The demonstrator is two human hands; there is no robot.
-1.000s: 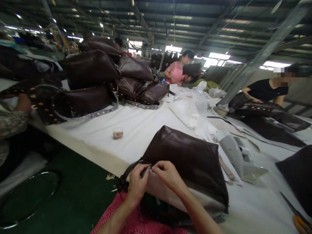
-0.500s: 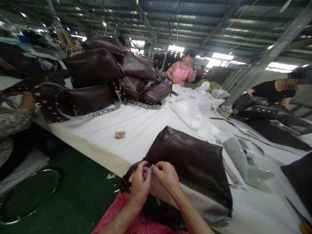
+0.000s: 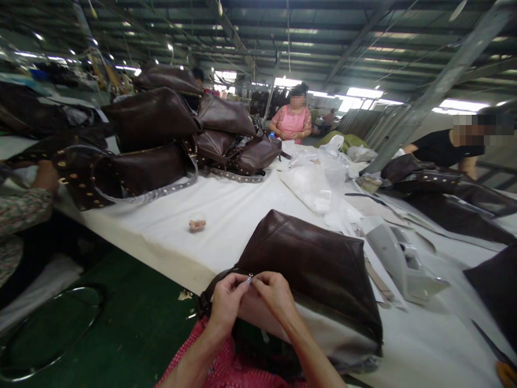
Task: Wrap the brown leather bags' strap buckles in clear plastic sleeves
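A dark brown leather bag (image 3: pixel 307 253) lies on its side at the table edge, its pale underside or lining towards me. At its near left corner my left hand (image 3: pixel 228 299) is closed in a pinch on a small piece of clear plastic film (image 3: pixel 249 279). Meeting it fingertip to fingertip, my right hand (image 3: pixel 274 293) pinches at a tiny shiny metal fitting (image 3: pixel 251 275) on the same spot. What exactly sits between the right fingertips is too small to make out. The bag's strap (image 3: pixel 207 296) bends down behind my left hand.
A small clear tub (image 3: pixel 197 223) with brownish contents stands on the white table (image 3: pixel 161 226). Finished-looking brown bags (image 3: pixel 153 118) are piled behind it. Plastic bags (image 3: pixel 319 183) and a grey tape dispenser (image 3: pixel 404 258) lie to the right. Scissors (image 3: pixel 495 350) rest at far right. Co-workers stand around.
My left fingers have straightened from a curl into a tip pinch close to my right fingertips. The plastic shows less. The co-worker in pink has lowered a hand.
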